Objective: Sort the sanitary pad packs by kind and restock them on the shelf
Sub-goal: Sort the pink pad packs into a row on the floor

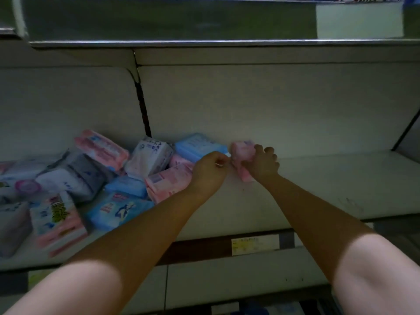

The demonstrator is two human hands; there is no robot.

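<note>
Heaping at the left of the shelf (318, 178), pink, blue and white packs (91, 178) lie jumbled; my left hand (210, 165) curls just beside them, whether holding anything I cannot tell; my right hand (263, 163) grips a pink pack (242, 153) on the shelf.

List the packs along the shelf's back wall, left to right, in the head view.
The leaning pink plastic pack, white plastic pack with blue print, light blue plastic pack, small pink plastic pack gripped by the right hand.
</note>
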